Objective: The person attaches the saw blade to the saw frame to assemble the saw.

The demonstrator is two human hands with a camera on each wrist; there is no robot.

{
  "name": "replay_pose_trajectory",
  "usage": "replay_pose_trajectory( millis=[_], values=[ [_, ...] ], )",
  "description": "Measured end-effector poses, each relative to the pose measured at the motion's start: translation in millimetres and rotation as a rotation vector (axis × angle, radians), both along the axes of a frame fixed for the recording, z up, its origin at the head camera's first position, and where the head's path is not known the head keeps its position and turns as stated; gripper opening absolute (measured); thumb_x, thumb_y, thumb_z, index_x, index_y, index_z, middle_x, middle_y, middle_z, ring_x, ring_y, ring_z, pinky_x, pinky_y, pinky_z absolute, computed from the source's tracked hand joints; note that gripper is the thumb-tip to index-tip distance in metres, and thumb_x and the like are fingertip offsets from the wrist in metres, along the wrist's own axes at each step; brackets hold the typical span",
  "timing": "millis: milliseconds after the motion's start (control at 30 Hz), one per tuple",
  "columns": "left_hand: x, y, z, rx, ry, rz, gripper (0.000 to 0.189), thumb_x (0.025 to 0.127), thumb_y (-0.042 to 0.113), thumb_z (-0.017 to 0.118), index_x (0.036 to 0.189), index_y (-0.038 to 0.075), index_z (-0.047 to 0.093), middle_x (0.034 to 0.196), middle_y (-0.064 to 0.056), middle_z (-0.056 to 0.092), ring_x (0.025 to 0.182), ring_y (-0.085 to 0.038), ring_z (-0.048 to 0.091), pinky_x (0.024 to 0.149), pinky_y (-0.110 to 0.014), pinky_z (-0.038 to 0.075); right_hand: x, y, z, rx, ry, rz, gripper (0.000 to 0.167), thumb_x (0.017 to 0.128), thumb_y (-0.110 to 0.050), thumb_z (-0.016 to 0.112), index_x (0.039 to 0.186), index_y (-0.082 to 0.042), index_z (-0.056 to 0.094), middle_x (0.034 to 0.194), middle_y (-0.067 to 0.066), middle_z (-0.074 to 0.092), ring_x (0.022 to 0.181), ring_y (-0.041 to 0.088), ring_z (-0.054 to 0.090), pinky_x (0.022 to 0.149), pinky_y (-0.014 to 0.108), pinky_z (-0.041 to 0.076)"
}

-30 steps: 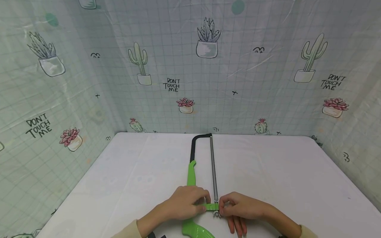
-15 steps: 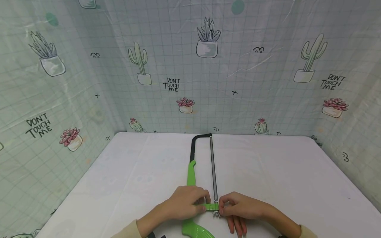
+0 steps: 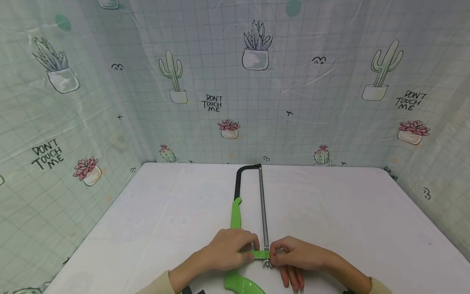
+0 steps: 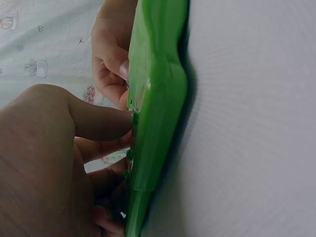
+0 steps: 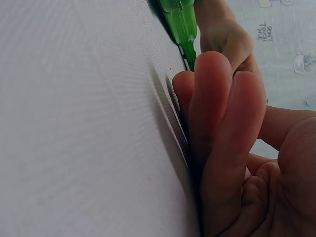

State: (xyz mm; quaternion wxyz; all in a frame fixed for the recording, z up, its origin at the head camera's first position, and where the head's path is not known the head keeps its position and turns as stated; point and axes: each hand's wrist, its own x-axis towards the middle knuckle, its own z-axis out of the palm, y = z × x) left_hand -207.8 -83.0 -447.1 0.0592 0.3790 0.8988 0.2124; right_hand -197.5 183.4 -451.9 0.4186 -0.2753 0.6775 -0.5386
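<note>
A hacksaw (image 3: 236, 214) lies flat on the white table, its black bow at the far end and its green handle (image 3: 244, 283) at the near edge of the head view. A grey blade runs along its right side to a green crosspiece with a silver wing nut (image 3: 267, 264). My left hand (image 3: 229, 250) lies over the frame, thumb and index finger gripping the crosspiece. At the crosspiece's right end, my right hand (image 3: 299, 255) pinches with thumb and index finger, its other fingers resting on the table. The left wrist view shows the green body (image 4: 160, 94) beside the left thumb.
Small black items (image 3: 187, 290) show partly beneath the left forearm, and another dark item (image 3: 348, 292) beside the right forearm; both are cut off by the frame. A cactus-printed cloth (image 3: 235, 81) hangs behind and around the white table (image 3: 349, 212).
</note>
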Motion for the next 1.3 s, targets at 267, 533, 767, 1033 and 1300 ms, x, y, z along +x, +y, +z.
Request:
replay_pose_trajectory(
  millis=[267, 533, 767, 1033, 1300],
  values=[
    [0.8, -0.1, 1.6, -0.003, 0.003, 0.004, 0.01, 0.091, 0.034, 0.066, 0.101, 0.035, 0.069, 0.085, 0.021, 0.059, 0.078, 0.004, 0.052, 0.067, -0.019, 0.04, 0.3, -0.4, 1.1, -0.003, -0.013, 0.004, 0.017, 0.107, -0.018, 0.05, 0.106, -0.003, 0.059, 0.072, 0.028, 0.071, 0.047, 0.009, 0.065, 0.043, 0.021, 0.049],
    [1.1, 0.1, 2.4, -0.012, 0.009, 0.007, 0.012, 0.09, 0.034, 0.066, 0.101, 0.034, 0.069, 0.083, 0.021, 0.057, 0.077, 0.004, 0.05, 0.067, -0.019, 0.039, 0.3, -0.6, 1.8, -0.006, -0.022, 0.004, 0.018, 0.106, -0.017, 0.05, 0.106, -0.002, 0.059, 0.072, 0.029, 0.07, 0.046, 0.009, 0.065, 0.043, 0.021, 0.049],
    [1.3, 0.5, 3.1, -0.007, 0.006, 0.009, 0.012, 0.09, 0.034, 0.066, 0.102, 0.034, 0.069, 0.083, 0.02, 0.057, 0.076, 0.003, 0.05, 0.066, -0.019, 0.039, -0.3, -0.6, 2.0, 0.003, -0.024, -0.001, 0.018, 0.106, -0.018, 0.051, 0.106, -0.002, 0.059, 0.069, 0.017, 0.073, 0.046, 0.009, 0.065, 0.043, 0.022, 0.049],
    [1.6, 0.7, 3.5, 0.007, 0.006, 0.008, 0.011, 0.09, 0.033, 0.066, 0.101, 0.033, 0.07, 0.084, 0.021, 0.059, 0.076, 0.004, 0.051, 0.067, -0.019, 0.04, -0.6, -0.1, 1.9, 0.009, -0.023, -0.005, 0.018, 0.107, -0.018, 0.05, 0.106, -0.003, 0.06, 0.069, 0.011, 0.073, 0.046, 0.01, 0.065, 0.042, 0.022, 0.049],
    [2.8, 1.1, 5.4, 0.005, 0.02, 0.003, 0.014, 0.09, 0.034, 0.066, 0.103, 0.031, 0.07, 0.084, 0.019, 0.06, 0.075, 0.004, 0.05, 0.066, -0.018, 0.04, -1.1, 0.2, 3.0, 0.02, -0.005, 0.0, 0.02, 0.106, -0.02, 0.051, 0.106, -0.002, 0.06, 0.069, 0.009, 0.073, 0.046, 0.011, 0.065, 0.042, 0.024, 0.05]
  ],
)
